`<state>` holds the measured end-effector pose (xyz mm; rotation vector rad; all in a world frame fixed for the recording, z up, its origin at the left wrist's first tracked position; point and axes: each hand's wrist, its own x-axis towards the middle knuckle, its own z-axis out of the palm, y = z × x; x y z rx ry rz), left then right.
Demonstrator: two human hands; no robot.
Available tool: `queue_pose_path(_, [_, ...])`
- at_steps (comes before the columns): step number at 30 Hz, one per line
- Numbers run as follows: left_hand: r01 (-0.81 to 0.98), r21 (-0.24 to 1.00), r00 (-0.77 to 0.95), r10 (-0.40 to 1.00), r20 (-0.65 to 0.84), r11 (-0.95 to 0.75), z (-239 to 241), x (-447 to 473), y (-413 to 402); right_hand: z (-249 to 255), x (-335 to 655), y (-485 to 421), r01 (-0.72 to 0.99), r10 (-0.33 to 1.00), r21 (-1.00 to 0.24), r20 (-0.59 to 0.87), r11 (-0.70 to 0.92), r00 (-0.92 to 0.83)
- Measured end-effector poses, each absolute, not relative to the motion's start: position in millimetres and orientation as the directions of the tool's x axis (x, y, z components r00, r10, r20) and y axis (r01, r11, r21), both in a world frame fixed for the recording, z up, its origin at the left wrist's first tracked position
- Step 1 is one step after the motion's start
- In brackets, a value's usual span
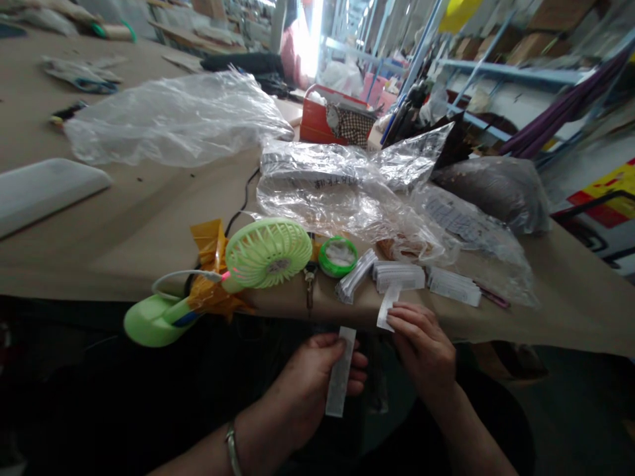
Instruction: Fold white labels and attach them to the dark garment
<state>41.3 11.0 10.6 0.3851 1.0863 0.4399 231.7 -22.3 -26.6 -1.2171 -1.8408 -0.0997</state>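
My left hand point(310, 377), with a bracelet at its wrist, is closed on a white fabric-like label strip point(340, 377), pinned under the thumb below the table edge. To its right, my right hand point(426, 347) pinches a second white label point(387, 309) at the table's front edge. That label's upper end reaches the middle stack of labels point(398, 276). On either side of this stack lie a tilted bundle of labels point(356, 276) and another label stack point(453, 286). A round green tub point(338, 255) with pale contents sits behind the tilted bundle.
A green fan point(268, 254) is fixed with orange tape point(211, 294) at the table edge. Clear plastic bags point(317, 192) lie behind the labels. A red box point(325, 119) stands farther back. A long white object point(49, 188) is at far left.
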Motion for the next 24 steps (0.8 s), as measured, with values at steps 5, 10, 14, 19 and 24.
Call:
queue_pose_path(5, [-0.344,0.453,0.491,0.569,-0.659,0.822,11.4,41.3,12.7,-18.2,191.5,-40.1,0.537,0.701,-0.496,0.654,0.682,-0.285])
queue_pose_path(10, [-0.410,0.392,0.509,0.563,-0.650,0.823,3.9,38.6,10.1,-27.2,180.4,-48.8,0.533,0.694,-0.470,0.619,0.703,-0.369])
queue_pose_path(14, [-0.418,0.386,0.511,0.564,-0.649,0.823,1.6,39.3,6.9,-31.0,177.2,-52.5,0.551,0.712,-0.476,0.596,0.685,-0.371])
queue_pose_path(19, [-0.356,0.422,0.459,0.550,-0.698,0.834,4.7,40.4,6.7,-25.9,181.4,-56.2,0.596,0.720,-0.451,0.600,0.664,-0.348])
queue_pose_path(24, [-0.185,0.493,0.361,0.526,-0.770,0.850,4.7,37.1,8.7,-33.8,250.2,-49.1,0.889,0.778,-0.337,0.627,0.310,-0.034])
